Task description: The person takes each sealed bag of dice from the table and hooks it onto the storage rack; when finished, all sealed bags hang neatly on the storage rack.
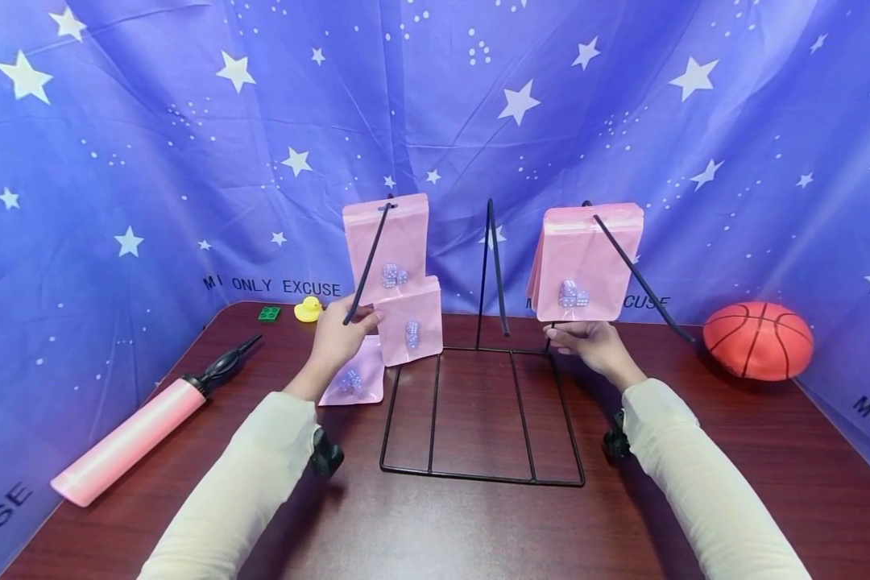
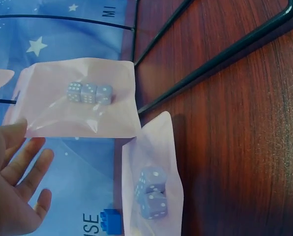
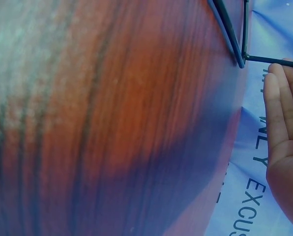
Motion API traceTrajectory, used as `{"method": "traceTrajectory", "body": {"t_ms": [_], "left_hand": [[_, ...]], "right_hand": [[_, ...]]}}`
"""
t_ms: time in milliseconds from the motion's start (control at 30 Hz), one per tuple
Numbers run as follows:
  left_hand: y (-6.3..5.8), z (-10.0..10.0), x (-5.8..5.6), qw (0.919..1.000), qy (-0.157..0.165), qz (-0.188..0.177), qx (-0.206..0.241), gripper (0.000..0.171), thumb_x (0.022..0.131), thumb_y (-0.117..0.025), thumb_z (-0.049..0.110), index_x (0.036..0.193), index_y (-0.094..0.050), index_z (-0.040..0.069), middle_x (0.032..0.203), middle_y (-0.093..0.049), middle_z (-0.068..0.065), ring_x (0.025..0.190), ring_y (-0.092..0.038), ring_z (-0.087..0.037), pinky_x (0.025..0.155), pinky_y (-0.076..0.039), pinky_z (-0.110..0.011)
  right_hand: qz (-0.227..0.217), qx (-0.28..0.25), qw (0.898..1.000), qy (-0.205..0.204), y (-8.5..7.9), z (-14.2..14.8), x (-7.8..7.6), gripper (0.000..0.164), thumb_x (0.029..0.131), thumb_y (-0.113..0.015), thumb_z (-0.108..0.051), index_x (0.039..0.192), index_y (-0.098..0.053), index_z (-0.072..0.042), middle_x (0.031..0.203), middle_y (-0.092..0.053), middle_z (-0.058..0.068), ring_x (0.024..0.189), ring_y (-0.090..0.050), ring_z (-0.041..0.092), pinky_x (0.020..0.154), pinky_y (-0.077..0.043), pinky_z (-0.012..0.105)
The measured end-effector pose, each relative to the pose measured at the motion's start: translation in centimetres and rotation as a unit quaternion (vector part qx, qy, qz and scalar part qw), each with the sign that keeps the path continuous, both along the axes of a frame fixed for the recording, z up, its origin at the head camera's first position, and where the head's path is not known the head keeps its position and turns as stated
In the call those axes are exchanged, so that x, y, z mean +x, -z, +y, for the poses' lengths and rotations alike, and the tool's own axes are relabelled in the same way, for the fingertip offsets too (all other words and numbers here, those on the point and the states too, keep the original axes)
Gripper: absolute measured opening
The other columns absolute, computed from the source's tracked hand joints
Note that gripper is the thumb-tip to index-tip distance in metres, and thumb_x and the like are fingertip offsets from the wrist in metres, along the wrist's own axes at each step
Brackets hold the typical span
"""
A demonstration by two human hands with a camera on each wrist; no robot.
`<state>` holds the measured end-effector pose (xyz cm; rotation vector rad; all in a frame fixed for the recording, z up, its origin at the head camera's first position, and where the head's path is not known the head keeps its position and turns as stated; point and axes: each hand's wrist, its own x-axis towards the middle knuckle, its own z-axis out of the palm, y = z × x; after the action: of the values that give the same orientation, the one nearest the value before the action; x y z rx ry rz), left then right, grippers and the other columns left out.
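Observation:
My left hand (image 1: 339, 334) pinches the upper edge of a pink zip bag (image 2: 48, 98) of dice between thumb and finger; its other fingers spread below in the left wrist view. The bag sits just right of the tip of the left prong of a black wire rack (image 1: 482, 481). Another pink dice bag (image 1: 384, 234) hangs farther back on that prong. A third bag (image 1: 351, 391) lies on the table below. My right hand (image 1: 590, 342) holds the rack's back upright, below a stack of pink bags (image 1: 587, 262) on the right prong.
The middle prong (image 1: 498, 274) carries no bag. A pink hand pump (image 1: 141, 439) lies on the left. Behind it are a green toy brick (image 1: 269, 314) and a yellow rubber duck (image 1: 308, 309). An orange toy basketball (image 1: 758, 341) stands at the right, before the starry curtain (image 1: 435, 97).

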<state>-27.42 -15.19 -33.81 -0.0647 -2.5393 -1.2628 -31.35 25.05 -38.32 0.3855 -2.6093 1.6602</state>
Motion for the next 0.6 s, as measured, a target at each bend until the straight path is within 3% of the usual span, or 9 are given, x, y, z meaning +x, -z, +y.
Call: {"method": "traceTrajectory", "body": {"t_ms": [333, 433, 600], "left_hand": [[1.2, -0.4, -0.3, 0.9996, -0.011, -0.004, 0.024, 0.027, 0.095, -0.074, 0.021, 0.096, -0.076, -0.006, 0.091, -0.075, -0.02, 0.091, -0.071, -0.036, 0.077, -0.05, -0.042], [1.3, -0.5, -0.4, 0.9996, -0.013, 0.007, 0.023, 0.028, 0.097, -0.072, 0.022, 0.1, -0.077, -0.005, 0.091, -0.076, -0.019, 0.093, -0.07, -0.036, 0.078, -0.05, -0.042], [1.5, -0.5, -0.5, 0.9974, -0.002, 0.014, 0.071, 0.026, 0.097, -0.071, 0.017, 0.111, -0.075, -0.005, 0.094, -0.076, -0.02, 0.097, -0.072, -0.037, 0.085, -0.052, -0.042]], "right_hand": [[0.006, -0.011, 1.0, -0.007, 0.4, 0.1, -0.2, 0.032, 0.101, -0.065, -0.008, 0.121, -0.065, 0.017, 0.115, -0.068, 0.032, 0.087, -0.076, 0.021, 0.081, -0.059, 0.034], [0.006, -0.013, 1.0, -0.008, 0.5, 0.1, -0.3, 0.032, 0.101, -0.064, -0.008, 0.121, -0.065, 0.017, 0.114, -0.068, 0.032, 0.087, -0.076, 0.02, 0.081, -0.059, 0.034], [0.002, -0.016, 1.0, -0.009, 0.4, 0.1, -0.2, 0.033, 0.101, -0.064, -0.009, 0.121, -0.065, 0.017, 0.115, -0.068, 0.031, 0.088, -0.075, 0.02, 0.082, -0.059, 0.034]]}}
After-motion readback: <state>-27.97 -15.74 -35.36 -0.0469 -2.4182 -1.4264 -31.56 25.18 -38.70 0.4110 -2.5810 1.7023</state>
